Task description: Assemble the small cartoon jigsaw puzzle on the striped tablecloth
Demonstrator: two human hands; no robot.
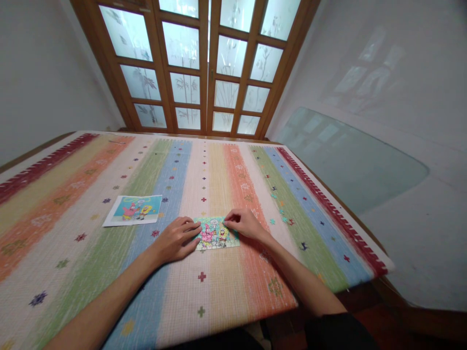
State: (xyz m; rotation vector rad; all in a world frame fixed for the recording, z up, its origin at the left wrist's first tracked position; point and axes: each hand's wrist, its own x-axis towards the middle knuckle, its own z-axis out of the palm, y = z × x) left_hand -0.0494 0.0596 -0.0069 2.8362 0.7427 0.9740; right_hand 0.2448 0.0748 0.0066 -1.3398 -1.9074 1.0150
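Note:
A small cartoon jigsaw puzzle [216, 234] lies flat on the striped tablecloth [109, 272] in front of me. My left hand [178, 239] rests flat with fingers stretched out, its fingertips on the puzzle's left edge. My right hand [243, 223] is at the puzzle's upper right corner, fingers curled in a pinch on the top edge; what they hold is too small to make out. A printed reference picture [134, 210] of the same cartoon lies to the left of the puzzle.
A few loose puzzle pieces [281, 212] lie scattered on the cloth to the right of my right hand. The table's right edge [350, 218] drops off beside a leaning glass pane [350, 160]. Wooden frosted-glass doors [204, 63] stand behind the table.

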